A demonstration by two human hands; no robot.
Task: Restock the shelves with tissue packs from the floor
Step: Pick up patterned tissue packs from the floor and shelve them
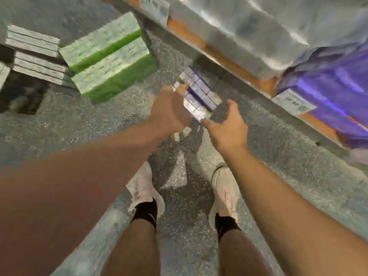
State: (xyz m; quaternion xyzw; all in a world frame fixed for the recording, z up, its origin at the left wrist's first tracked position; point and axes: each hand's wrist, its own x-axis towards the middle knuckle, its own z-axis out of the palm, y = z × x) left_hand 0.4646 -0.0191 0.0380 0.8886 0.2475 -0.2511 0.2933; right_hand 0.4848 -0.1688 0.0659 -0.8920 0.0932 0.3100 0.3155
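Note:
A purple-and-white tissue pack (199, 93) is held above the speckled floor in front of me. My left hand (171, 112) grips its left side, fingers wrapped round the edge. My right hand (227, 126) is at the pack's near right corner with fingers spread, thumb touching the wrapper. Two stacks of green tissue packs (108, 56) stand on the floor at the upper left. The low shelf (235, 62) with an orange edge runs diagonally across the upper right, holding silver-wrapped packs (249, 30) and purple packs (334, 86). The picture is motion-blurred.
Grey-white packs (33, 54) are stacked on the floor at the far left beside a dark patch. Price labels (293, 102) hang on the shelf edge. My two feet in white shoes (145, 192) stand on the floor below the hands.

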